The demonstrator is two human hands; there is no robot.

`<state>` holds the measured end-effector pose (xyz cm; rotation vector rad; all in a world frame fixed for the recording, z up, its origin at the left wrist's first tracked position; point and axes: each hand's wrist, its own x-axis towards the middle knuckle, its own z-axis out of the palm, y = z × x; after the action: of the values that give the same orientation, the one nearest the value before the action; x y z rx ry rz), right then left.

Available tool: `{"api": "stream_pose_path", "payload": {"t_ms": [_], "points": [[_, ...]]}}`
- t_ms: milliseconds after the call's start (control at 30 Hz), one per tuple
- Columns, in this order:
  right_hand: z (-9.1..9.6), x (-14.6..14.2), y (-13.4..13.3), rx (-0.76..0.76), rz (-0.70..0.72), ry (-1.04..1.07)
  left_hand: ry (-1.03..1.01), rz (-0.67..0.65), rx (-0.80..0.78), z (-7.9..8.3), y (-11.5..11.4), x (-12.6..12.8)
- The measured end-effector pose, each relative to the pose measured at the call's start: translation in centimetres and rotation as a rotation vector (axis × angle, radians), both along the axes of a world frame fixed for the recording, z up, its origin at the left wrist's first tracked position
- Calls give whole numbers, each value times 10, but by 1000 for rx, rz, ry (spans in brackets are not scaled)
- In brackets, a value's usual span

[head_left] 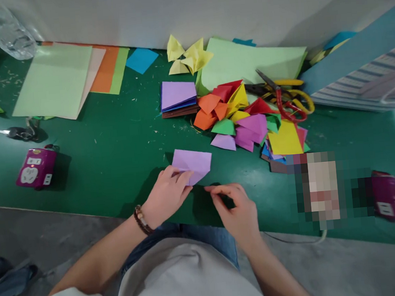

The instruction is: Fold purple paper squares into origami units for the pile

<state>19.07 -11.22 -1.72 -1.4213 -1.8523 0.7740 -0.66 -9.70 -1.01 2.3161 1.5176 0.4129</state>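
Head view: my left hand (pixel 166 194) grips one folded lilac paper sheet (pixel 192 165) near the front edge of the green table (pixel 99 175). Long axis runs roughly left-right, one corner pointing toward me. My right hand (pixel 233 210) is curled just beside it; can't tell if it's pinching anything. Open table left of the sheet; one heap of folded colored paper (pixel 236 117) close behind, one pair of scissors (pixel 285 105) beyond.

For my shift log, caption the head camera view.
Left hand holds a folded lilac paper square on a green mat, right hand beside it, near heaped multicoloured folded paper pieces.
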Motion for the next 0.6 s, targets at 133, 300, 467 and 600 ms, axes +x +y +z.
{"api": "stream_pose_path", "payload": {"t_ms": [133, 300, 467, 600], "points": [[-4, -9, 4, -16, -13, -20, 52, 125, 37, -3, -16, 19], [-8, -16, 10, -17, -6, -80, 162, 111, 20, 3, -22, 19], [-7, -16, 13, -34, -12, -77, 217, -54, -30, 12, -18, 1], [-5, -18, 15, -1, -25, -129, 290, -142, -21, 16, -12, -6]]}}
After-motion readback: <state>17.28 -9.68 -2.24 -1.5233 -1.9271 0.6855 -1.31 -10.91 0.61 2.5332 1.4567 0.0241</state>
